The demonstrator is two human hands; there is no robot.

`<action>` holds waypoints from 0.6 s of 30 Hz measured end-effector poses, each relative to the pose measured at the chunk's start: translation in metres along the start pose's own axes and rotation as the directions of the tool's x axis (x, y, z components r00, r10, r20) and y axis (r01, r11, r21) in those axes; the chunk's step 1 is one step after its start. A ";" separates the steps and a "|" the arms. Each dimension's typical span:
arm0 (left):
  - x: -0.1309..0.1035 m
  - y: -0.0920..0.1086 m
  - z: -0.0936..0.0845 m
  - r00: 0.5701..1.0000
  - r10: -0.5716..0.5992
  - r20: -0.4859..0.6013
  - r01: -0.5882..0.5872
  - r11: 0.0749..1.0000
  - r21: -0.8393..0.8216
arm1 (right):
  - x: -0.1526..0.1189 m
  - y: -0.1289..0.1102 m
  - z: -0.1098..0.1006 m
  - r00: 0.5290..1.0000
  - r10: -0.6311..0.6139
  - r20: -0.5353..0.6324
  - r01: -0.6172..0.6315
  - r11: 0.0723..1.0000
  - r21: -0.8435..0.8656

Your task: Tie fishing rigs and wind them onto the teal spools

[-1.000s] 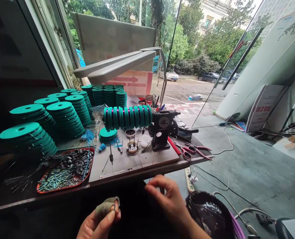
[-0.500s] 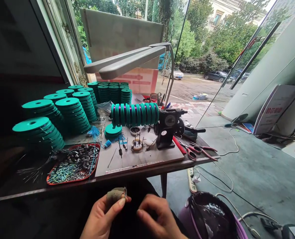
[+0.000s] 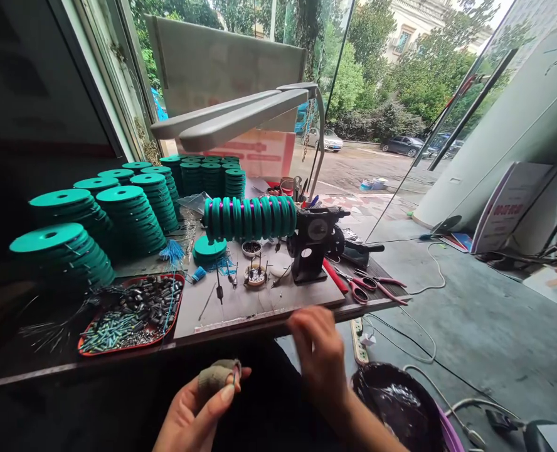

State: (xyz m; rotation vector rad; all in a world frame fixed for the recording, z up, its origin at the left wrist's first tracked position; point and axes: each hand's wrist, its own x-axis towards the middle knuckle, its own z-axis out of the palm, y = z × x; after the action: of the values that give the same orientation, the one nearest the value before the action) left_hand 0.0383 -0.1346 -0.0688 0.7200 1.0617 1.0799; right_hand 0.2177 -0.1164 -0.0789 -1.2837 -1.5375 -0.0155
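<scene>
Low in the view, my left hand (image 3: 198,402) is closed, with a tan cloth cover on its index finger; thumb and fingertip pinch something tiny that I cannot make out. My right hand (image 3: 320,358) is raised at the table's front edge, blurred, its fingers curled together; anything between them is hidden. Beyond it, a row of green spools (image 3: 250,218) sits on the shaft of a black hand-cranked winder (image 3: 309,251). A red tray (image 3: 180,298) of small dark weights and green-blue pieces lies at the left. Small round dishes (image 3: 251,248) and thin black stems stand on the board.
Stacks of green spools (image 3: 130,220) fill the back left. Red-handled scissors (image 3: 358,292) and pliers (image 3: 391,292) lie at the table's right corner. A lamp (image 3: 245,116) arches overhead. A lined purple bucket (image 3: 450,433) and a power strip (image 3: 359,342) are on the floor.
My right hand has moved up and to the right, away from my left hand, towards the table's edge. My left hand stays almost where it was. The view has shifted slightly.
</scene>
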 end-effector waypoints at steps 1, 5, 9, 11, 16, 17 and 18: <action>0.000 0.001 0.001 1.000 -0.006 0.017 0.006 0.999 -0.034 | -0.013 -0.009 0.004 0.992 -0.117 0.052 0.115 0.993 0.036; 0.002 0.004 0.004 0.987 -0.056 0.147 0.065 0.997 -0.051 | -0.054 -0.024 0.025 0.928 -0.344 0.141 0.327 0.936 0.130; 0.000 0.003 0.004 0.978 -0.077 0.192 0.088 0.995 -0.053 | -0.064 -0.018 0.039 0.939 -0.319 0.128 0.306 0.945 0.115; -0.001 0.003 0.004 0.982 -0.097 0.162 0.113 0.989 -0.092 | -0.064 -0.016 0.038 0.946 -0.307 0.103 0.292 0.947 0.134; -0.003 0.008 0.003 0.992 -0.116 -0.054 0.107 0.984 -0.139 | -0.062 -0.015 0.020 0.988 -0.136 0.068 0.129 0.987 0.097; -0.003 0.008 0.004 0.986 -0.118 -0.117 0.099 0.983 -0.155 | -0.060 -0.015 0.017 0.995 -0.062 0.081 0.052 0.991 0.121; -0.002 0.008 0.005 0.979 -0.119 -0.169 0.090 0.982 -0.168 | -0.056 -0.015 0.016 0.993 0.033 0.114 -0.052 0.984 0.170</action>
State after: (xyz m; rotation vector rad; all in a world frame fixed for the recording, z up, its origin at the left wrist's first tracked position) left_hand 0.0396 -0.1338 -0.0591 0.4404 1.1373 1.1390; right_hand 0.1874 -0.1518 -0.1164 -1.1956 -1.5682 0.2156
